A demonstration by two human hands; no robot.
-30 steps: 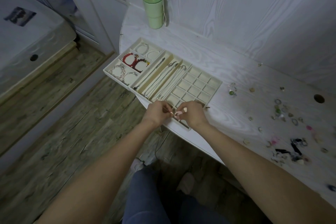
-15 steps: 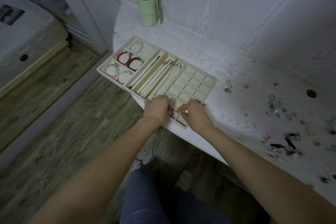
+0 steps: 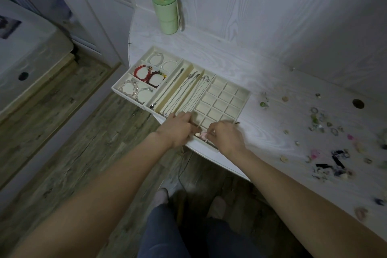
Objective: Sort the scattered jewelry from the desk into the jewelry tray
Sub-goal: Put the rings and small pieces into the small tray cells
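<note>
One jewelry tray (image 3: 243, 101) stood on the worktop (image 3: 240, 63), beside one green bottle (image 3: 166, 11). Six bracelets (image 3: 144, 73) lay two to each of three compartments. Two hands, left hand (image 3: 180, 130) and right hand (image 3: 227, 137), were present. Scattered pieces (image 3: 326, 130) were too blurred to count.

matt wood-grain desk (image 3: 219, 52), velvety tray (image 3: 244, 101)

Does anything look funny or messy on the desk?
Yes. The jewelry tray sits crooked and pokes out past the desk edge over the floor at its near left corner. Lots of small rings and beads lie scattered on the right, not yet sorted.
</note>
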